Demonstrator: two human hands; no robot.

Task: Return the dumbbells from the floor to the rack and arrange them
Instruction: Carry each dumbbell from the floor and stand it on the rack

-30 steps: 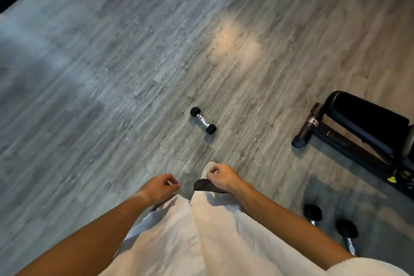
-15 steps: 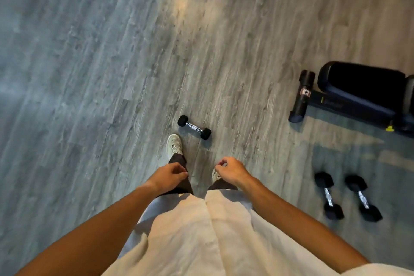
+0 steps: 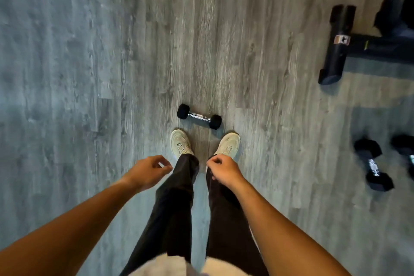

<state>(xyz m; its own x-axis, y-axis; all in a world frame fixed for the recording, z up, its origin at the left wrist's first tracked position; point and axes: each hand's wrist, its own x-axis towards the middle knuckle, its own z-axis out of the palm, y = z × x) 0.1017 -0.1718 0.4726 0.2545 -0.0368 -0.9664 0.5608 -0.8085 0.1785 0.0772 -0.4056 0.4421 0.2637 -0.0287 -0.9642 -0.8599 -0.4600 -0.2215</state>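
Note:
A small dumbbell with black hex heads and a chrome handle lies on the grey wood floor just in front of my two pale sneakers. My left hand hangs above my left leg with fingers loosely curled, holding nothing. My right hand hangs over my right leg, fingers also loosely curled and holding nothing. Both hands are well above the dumbbell and apart from it. A larger black hex dumbbell lies at the right, with part of another dumbbell cut off by the frame edge. No rack is in view.
A black weight bench with a crossbar foot stands at the upper right. Grey plank floor stretches to the left and ahead.
I have stepped up to the small dumbbell; it now lies right at my toes. Both feet stand side by side, and the view has tilted further down. My hands stay loosely curled.

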